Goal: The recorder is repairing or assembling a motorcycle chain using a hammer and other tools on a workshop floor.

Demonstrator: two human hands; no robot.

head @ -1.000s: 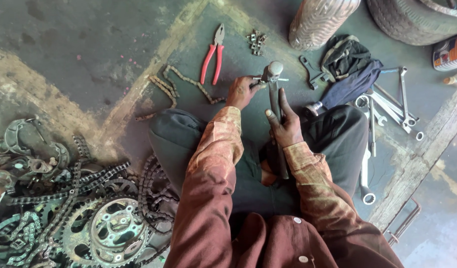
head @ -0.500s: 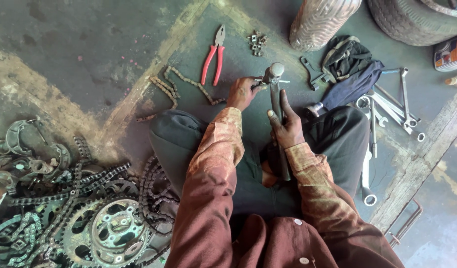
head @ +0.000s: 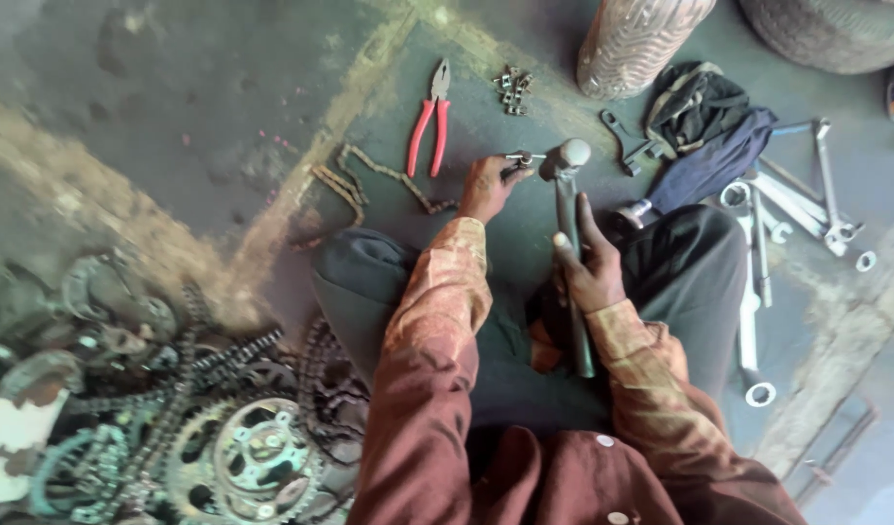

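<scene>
- Left hand (head: 486, 187) pinched shut on a small metal chain piece (head: 517, 158), pinning it to the floor (head: 175, 117) just ahead of the knees.
- Right hand (head: 591, 262) clamped round the handle of a hammer (head: 567, 209); head resting at the pinned piece, touching or nearly so.
- Step in hand, as judged: aligning the hammer on the piece for striking.
- Next move calls for a short, square blow, with left fingers kept off the line of strike.
- Loose chain (head: 369, 180) and red-handled pliers (head: 429, 122) lying near, left of the work.
- Spanners (head: 758, 262) to the right; sprockets (head: 257, 457) and chains heaped lower left.
</scene>
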